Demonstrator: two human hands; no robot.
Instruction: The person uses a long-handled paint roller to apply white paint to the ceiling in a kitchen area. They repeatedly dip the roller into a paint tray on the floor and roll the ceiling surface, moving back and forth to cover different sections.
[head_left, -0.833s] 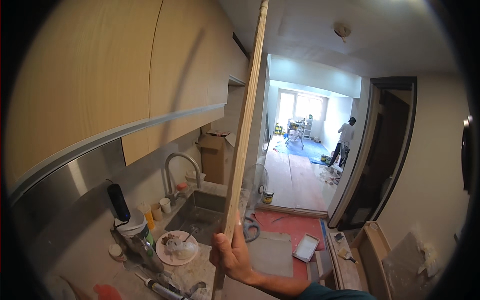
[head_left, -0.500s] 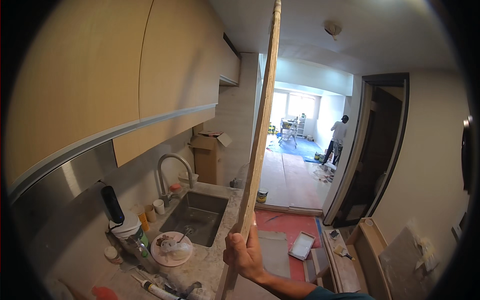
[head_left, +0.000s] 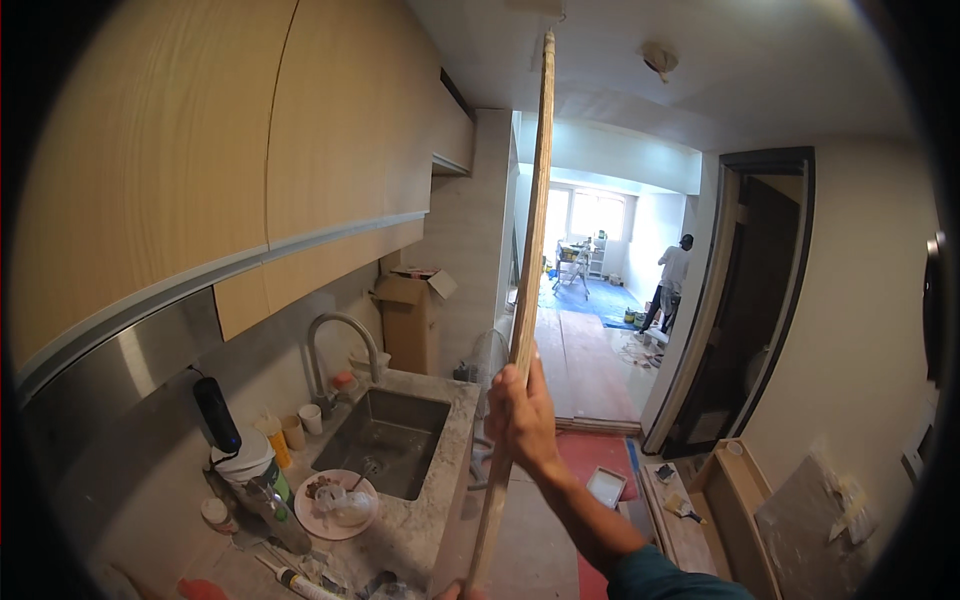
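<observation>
Beside sink point(head_left: 385, 440): upright board point(head_left: 530, 260) gripped, right hand point(head_left: 522, 420).

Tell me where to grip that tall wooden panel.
Grip the panel on its thin edge near mid-height, coming from the right, as the right hand does. It stands upright and edge-on, nearly to the ceiling, so probably add a hand at its bottom end.

The lower end of the tall wooden board point(head_left: 522, 320) leaves the picture at the bottom edge, where only a small piece of the left hand point(head_left: 462, 592) shows, so its grip cannot be judged. The board hides the fingertips of the right hand point(head_left: 522, 420). The person point(head_left: 672, 280) in the far room, right of centre, is too small to tell details.
</observation>
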